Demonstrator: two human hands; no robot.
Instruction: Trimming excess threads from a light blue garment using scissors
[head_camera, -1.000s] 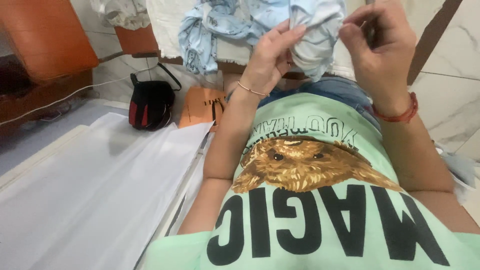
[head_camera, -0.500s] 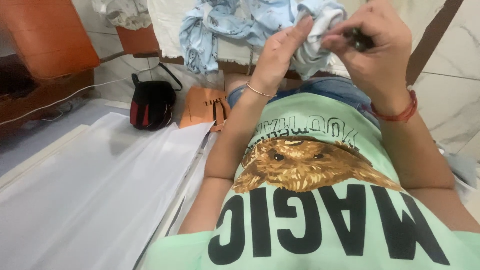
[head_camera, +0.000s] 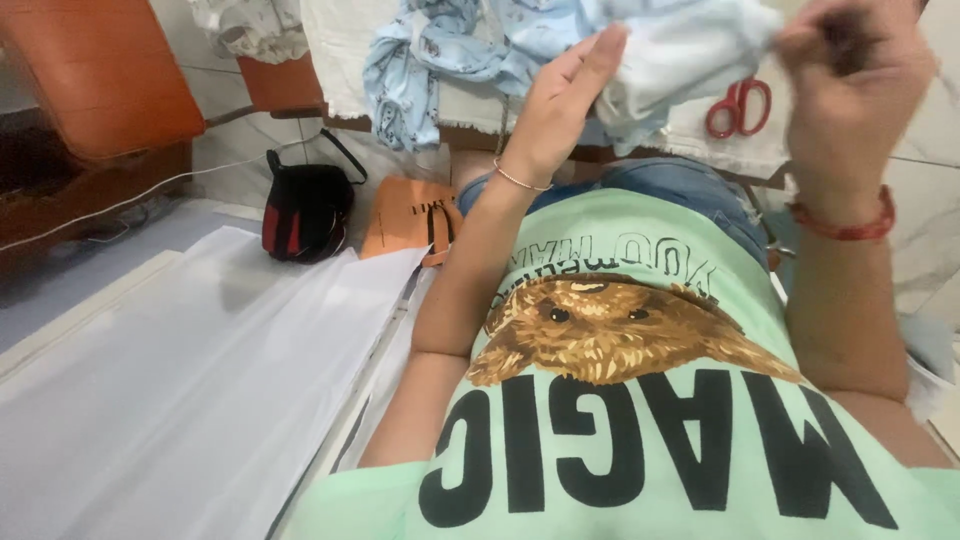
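A: Left hand (head_camera: 560, 120), at eleven o'clock?
B: Fingers straight, flat against the pale blue cloth (head_camera: 680, 55), gripping nothing.
A: Right hand (head_camera: 850, 90), at one o'clock?
B: Pinched shut on the cloth's edge; best keep it taut, clear of the red scissors (head_camera: 738, 108).

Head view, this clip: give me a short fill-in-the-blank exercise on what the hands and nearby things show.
1. The right hand pinches a pale ____ cloth.
2. The pair of scissors lying beyond the cloth has ____ handles.
3. The left hand is held with its fingers ____, flat beside the cloth.
4. A black and red bag sits on the floor next to an ____ paper bag.

Missing words: blue; red; straight; orange
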